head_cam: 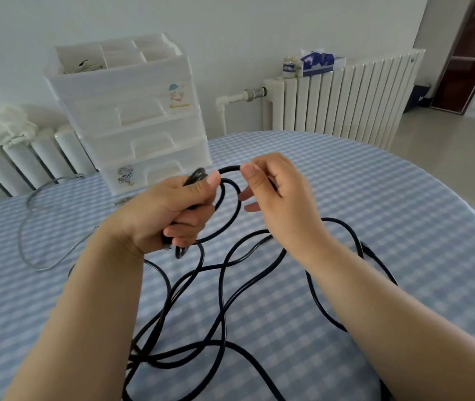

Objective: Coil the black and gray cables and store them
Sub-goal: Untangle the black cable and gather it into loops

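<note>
A long black cable [222, 287] lies in loose tangled loops on the blue checked tablecloth in front of me. My left hand [169, 209] grips a small bundle of its coils, with the plug end poking out below the fist. My right hand [277, 189] pinches the cable between thumb and forefinger just right of the left hand, forming a small loop between the two. A thin gray cable [32, 227] curves across the table at the left, apart from both hands.
A white plastic drawer unit [132, 111] with open top compartments stands at the table's far side. The round table [375, 198] ends at the right. Radiators line the wall behind, with a tissue box [317, 62] on the right one.
</note>
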`<state>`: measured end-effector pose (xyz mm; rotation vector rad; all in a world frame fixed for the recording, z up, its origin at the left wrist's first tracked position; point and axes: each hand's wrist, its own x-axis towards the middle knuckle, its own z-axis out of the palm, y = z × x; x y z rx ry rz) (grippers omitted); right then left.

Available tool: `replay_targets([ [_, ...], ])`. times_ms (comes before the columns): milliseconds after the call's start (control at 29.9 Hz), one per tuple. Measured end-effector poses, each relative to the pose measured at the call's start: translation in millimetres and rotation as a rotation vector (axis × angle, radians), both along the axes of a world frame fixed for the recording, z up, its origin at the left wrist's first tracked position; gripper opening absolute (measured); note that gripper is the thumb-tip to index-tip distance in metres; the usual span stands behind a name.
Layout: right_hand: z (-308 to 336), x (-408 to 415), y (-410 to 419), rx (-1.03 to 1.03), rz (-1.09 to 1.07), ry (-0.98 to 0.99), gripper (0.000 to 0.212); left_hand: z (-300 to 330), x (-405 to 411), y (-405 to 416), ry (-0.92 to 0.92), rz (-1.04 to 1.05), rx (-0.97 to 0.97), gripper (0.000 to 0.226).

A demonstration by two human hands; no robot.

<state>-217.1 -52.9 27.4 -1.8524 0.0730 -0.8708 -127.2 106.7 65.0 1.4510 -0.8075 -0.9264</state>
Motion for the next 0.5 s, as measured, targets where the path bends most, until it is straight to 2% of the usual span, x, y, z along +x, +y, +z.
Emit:
replay_targets([
  [67, 0.4, -0.7, -2.1, 0.017, -0.07, -0.004, 0.036, -4.3, -1.6, -5.5, 0.03, -0.024, 0.006, 0.05],
  [201, 3.0, -1.2, -10.6, 0.057, -0.164, 0.013, 0.045, -11.3, -7.3, -15.2, 0.207, -0.143, -0.086, 0.049],
  [368, 5.2, 0.3, -9.8, 0.286, -0.053, 0.133, 0.039, -14.5, -7.2, -20.2, 0.362, -0.112, -0.152, 0.048],
  [502, 3.3, -1.2, -5.9, 0.447, -0.018, 0.09, 0.038, -14.0, -7.4, -20.3, 0.398, -0.157, -0.198, 0.047],
])
